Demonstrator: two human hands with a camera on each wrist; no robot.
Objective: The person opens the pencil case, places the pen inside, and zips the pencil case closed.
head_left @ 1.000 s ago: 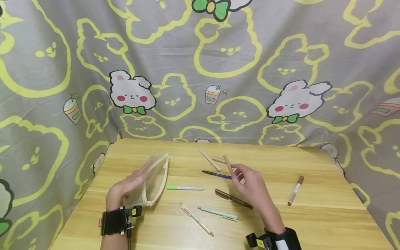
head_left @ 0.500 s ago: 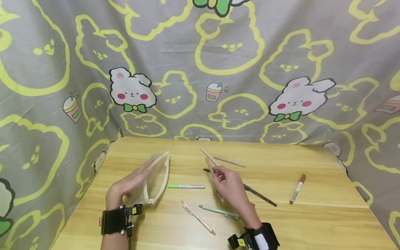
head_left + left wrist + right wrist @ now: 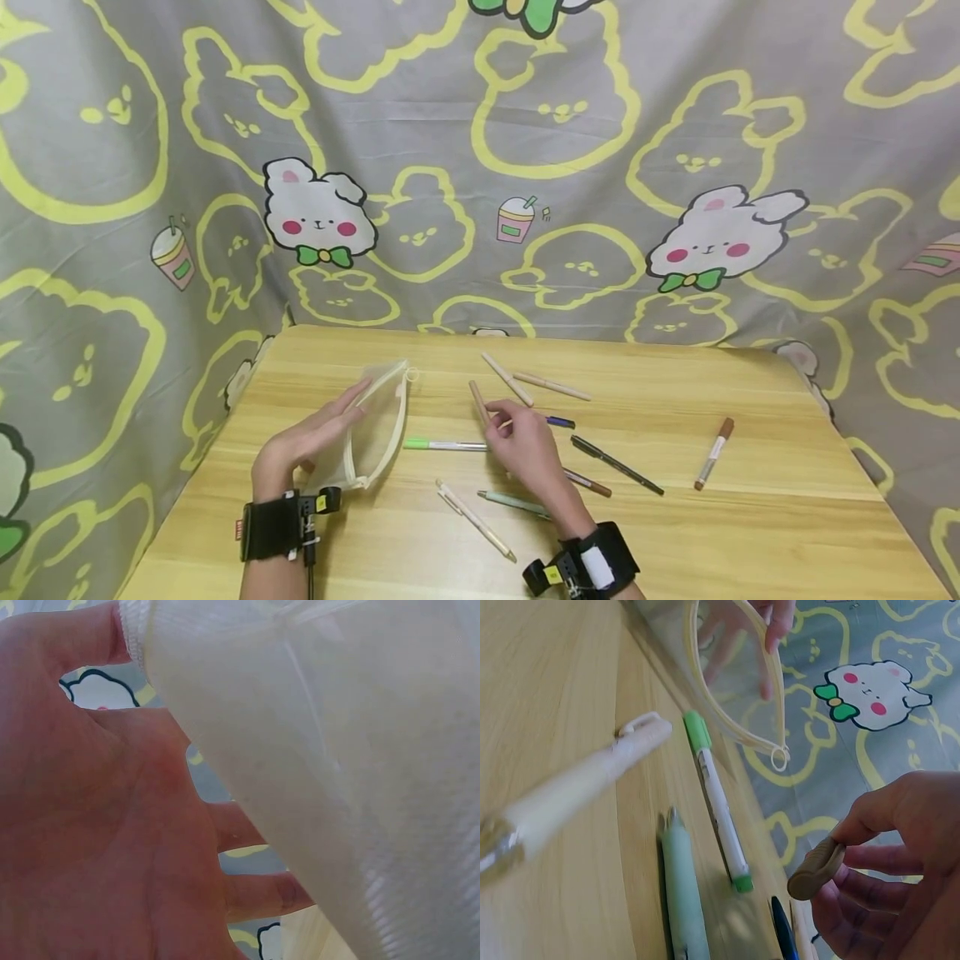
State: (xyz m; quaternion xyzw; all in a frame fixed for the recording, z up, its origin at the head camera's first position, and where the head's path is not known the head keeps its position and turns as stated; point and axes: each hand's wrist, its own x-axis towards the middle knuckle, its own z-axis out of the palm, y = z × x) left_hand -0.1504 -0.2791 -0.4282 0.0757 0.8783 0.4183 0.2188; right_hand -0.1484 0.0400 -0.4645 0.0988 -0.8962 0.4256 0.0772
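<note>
My left hand (image 3: 315,435) holds a translucent mesh zip pouch (image 3: 378,429) by its side, and the pouch mouth gapes toward the right. In the left wrist view the mesh (image 3: 322,772) covers most of my fingertips. My right hand (image 3: 531,450) pinches a slim beige pen (image 3: 477,397), tilted up above the table just right of the pouch. The right wrist view shows the end of this pen (image 3: 815,874) between thumb and fingers. Under my right hand lie a green-capped marker (image 3: 446,445), a mint pen (image 3: 513,502), a brown marker (image 3: 590,482) and a blue pen (image 3: 561,422), all partly hidden.
A cream pen (image 3: 476,521) lies near the front. A black pen (image 3: 618,465) is right of my hand, and a brown-capped marker (image 3: 714,454) farther right. Two pale pens, one pinkish (image 3: 507,379) and one beige (image 3: 552,386), lie behind. A patterned curtain (image 3: 570,200) borders the table (image 3: 780,417).
My right hand has moved left toward the pouch with the beige pen, uncovering the black pen and the rear beige pen. My left hand and the pouch have stayed in place.
</note>
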